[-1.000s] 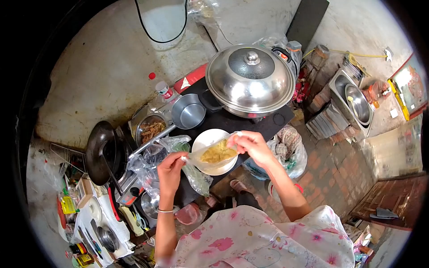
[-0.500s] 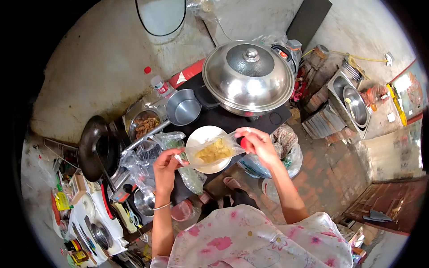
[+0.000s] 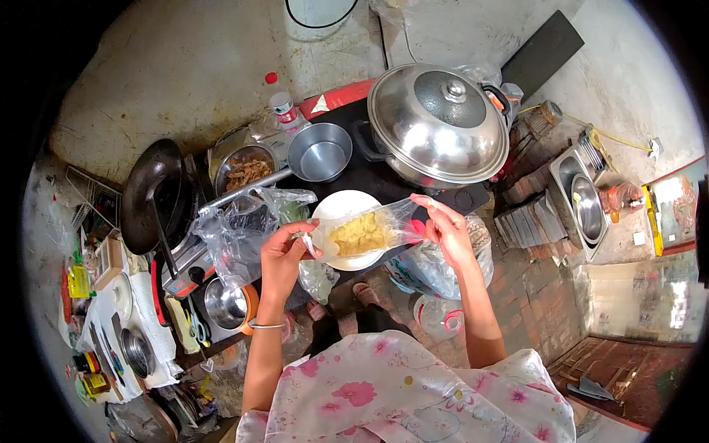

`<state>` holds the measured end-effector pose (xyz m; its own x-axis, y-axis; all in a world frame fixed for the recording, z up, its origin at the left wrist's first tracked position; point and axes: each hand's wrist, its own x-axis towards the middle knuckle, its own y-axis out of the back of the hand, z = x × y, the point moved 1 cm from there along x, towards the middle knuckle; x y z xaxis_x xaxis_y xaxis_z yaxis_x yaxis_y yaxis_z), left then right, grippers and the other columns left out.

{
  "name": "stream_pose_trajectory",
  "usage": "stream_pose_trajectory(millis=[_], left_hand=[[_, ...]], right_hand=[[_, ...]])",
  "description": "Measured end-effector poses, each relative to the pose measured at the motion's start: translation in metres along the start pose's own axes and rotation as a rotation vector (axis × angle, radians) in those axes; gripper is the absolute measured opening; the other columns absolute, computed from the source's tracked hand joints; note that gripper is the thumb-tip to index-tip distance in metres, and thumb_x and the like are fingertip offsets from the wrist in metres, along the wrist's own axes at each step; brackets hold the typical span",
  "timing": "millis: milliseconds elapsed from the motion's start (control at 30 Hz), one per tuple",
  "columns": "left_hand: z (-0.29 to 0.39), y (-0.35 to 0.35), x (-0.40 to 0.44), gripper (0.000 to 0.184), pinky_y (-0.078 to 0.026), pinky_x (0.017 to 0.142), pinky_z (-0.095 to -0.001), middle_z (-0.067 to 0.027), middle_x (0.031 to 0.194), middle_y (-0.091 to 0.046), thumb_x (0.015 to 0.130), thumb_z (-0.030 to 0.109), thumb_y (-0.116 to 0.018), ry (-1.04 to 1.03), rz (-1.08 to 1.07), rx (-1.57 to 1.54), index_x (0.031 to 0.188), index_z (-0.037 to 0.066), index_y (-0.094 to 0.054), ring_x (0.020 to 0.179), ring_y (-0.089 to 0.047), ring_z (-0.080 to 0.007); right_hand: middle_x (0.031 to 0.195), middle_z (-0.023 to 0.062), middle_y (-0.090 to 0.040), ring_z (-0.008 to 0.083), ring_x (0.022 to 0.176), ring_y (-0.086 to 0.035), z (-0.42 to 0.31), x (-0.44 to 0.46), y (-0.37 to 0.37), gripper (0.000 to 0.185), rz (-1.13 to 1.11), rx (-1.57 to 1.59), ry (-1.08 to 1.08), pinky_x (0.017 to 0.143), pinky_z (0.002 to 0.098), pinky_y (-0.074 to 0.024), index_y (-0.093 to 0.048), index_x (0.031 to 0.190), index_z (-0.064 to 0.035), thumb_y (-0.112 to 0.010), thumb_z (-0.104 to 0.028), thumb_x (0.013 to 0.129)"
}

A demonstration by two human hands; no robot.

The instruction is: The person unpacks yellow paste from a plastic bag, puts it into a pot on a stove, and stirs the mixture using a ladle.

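A clear plastic bag (image 3: 360, 235) with pale yellow, crumbly contents is stretched level between my two hands. My left hand (image 3: 282, 257), a bracelet on its wrist, pinches the bag's left end. At the other end, my right hand (image 3: 447, 227) grips the gathered, twisted plastic between thumb and fingers. Something small and pinkish red (image 3: 418, 229) shows at the right hand's fingers; I cannot make out what it is. Behind and under the bag stands a white bowl (image 3: 341, 201) on the dark counter, its inside partly hidden by the bag.
A large lidded steel pot (image 3: 436, 125) stands at the back right, beside a grey saucepan (image 3: 320, 153). Crumpled clear plastic (image 3: 236, 232) lies left of my hands. Further left are a dark wok (image 3: 153, 196) and a steel bowl of brown food (image 3: 249, 171). Plastic-covered bags (image 3: 458, 258) are at right.
The bag is drawn out longer, its right end now pulled tight and twisted. My right hand has moved slightly right. The camera view has shifted.
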<state>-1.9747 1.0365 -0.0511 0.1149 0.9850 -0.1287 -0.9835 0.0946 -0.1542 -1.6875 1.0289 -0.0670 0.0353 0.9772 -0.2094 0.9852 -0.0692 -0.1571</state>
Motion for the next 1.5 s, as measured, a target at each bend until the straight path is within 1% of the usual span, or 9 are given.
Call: stream_pose_trajectory(millis=[667,767,867,933,1033,1100,1167,1300,1500], left_hand=[[0.000,0.004,-0.009,0.026,-0.054,0.064,-0.0259,-0.0123,0.113,-0.056,0.083,-0.008,-0.039,0.014,-0.052,-0.023,0.100,-0.001,-0.056,0.071,-0.061,-0.0133],[0.007,-0.008,-0.007,0.028,-0.053,0.066,-0.0264,-0.0116,0.111,-0.057,0.083,-0.008,-0.037,0.041,-0.082,0.000,0.102,-0.001,-0.056,0.072,-0.062,-0.0139],[0.013,-0.029,0.003,0.033,-0.051,0.068,-0.0259,-0.0085,0.098,-0.061,0.081,-0.009,-0.035,0.021,-0.186,0.128,0.102,0.000,-0.058,0.074,-0.062,-0.0141],[0.017,-0.045,0.013,0.033,-0.049,0.066,-0.0256,-0.0073,0.087,-0.063,0.077,-0.010,-0.038,-0.088,-0.278,0.344,0.099,0.001,-0.060,0.072,-0.061,-0.0126],[0.029,-0.066,0.030,0.029,-0.047,0.064,-0.0271,-0.0134,0.082,-0.063,0.075,-0.009,-0.046,-0.286,-0.422,0.662,0.097,0.002,-0.060,0.072,-0.061,-0.0172],[0.029,-0.069,0.058,0.027,-0.047,0.061,-0.0273,-0.0125,0.081,-0.063,0.074,-0.009,-0.047,-0.509,-0.386,0.776,0.096,0.001,-0.060,0.069,-0.061,-0.0182],[0.057,-0.089,0.085,0.022,-0.046,0.058,-0.0262,-0.0126,0.074,-0.061,0.074,-0.005,-0.053,-0.469,-0.305,0.640,0.095,0.001,-0.059,0.063,-0.059,-0.0170],[0.113,-0.154,0.151,0.024,-0.045,0.061,-0.0260,-0.0079,0.072,-0.059,0.074,0.006,-0.062,-0.672,-0.362,0.916,0.097,-0.001,-0.059,0.064,-0.055,-0.0129],[0.090,-0.259,0.237,0.037,-0.049,0.069,-0.0388,-0.0179,0.086,-0.061,0.068,0.020,-0.066,-1.012,-0.388,1.197,0.099,0.000,-0.060,0.076,-0.060,-0.0323]], right_hand=[[0.058,-0.0048,-0.041,0.0041,0.047,-0.035,-0.007,-0.006,-0.019,0.027,-0.062,0.024,0.027,0.052,0.0214,-0.0398,-0.058,0.111,-0.0062,-0.045,-0.015,0.089],[0.065,-0.0036,-0.051,0.0037,0.049,-0.038,-0.007,-0.010,-0.030,0.026,-0.115,-0.012,0.040,0.052,0.0206,-0.0408,-0.057,0.111,-0.0057,-0.046,-0.012,0.089],[0.093,0.0010,-0.063,0.0042,0.055,-0.045,0.000,-0.015,-0.050,0.030,-0.203,-0.062,0.024,0.051,0.0185,-0.0412,-0.050,0.118,-0.0055,-0.048,-0.013,0.089],[0.087,-0.0032,-0.057,0.0040,0.061,-0.048,0.016,-0.023,-0.067,0.035,-0.284,-0.088,0.005,0.052,0.0197,-0.0419,-0.047,0.121,-0.0086,-0.052,-0.019,0.088],[0.083,-0.0014,-0.054,0.0051,0.068,-0.051,0.001,-0.030,-0.084,0.025,-0.241,-0.043,0.093,0.058,0.0199,-0.0412,-0.048,0.108,-0.0017,-0.052,-0.013,0.086],[0.081,-0.0012,-0.055,0.0055,0.068,-0.052,0.005,-0.031,-0.079,0.025,-0.204,0.035,0.067,0.057,0.0198,-0.0404,-0.049,0.109,-0.0014,-0.052,-0.013,0.087],[0.078,-0.0006,-0.056,0.0063,0.068,-0.053,0.011,-0.033,-0.074,0.026,-0.177,0.177,-0.029,0.055,0.0196,-0.0388,-0.050,0.110,-0.0008,-0.052,-0.014,0.087],[0.072,0.0001,-0.055,0.0059,0.067,-0.051,0.025,-0.037,-0.071,0.028,-0.190,0.069,0.047,0.057,0.0198,-0.0390,-0.049,0.111,0.0009,-0.050,-0.016,0.088],[0.074,0.0013,-0.054,0.0070,0.070,-0.053,0.022,-0.046,-0.066,0.026,-0.234,0.153,0.028,0.064,0.0216,-0.0428,-0.048,0.111,0.0031,-0.049,-0.011,0.088]])
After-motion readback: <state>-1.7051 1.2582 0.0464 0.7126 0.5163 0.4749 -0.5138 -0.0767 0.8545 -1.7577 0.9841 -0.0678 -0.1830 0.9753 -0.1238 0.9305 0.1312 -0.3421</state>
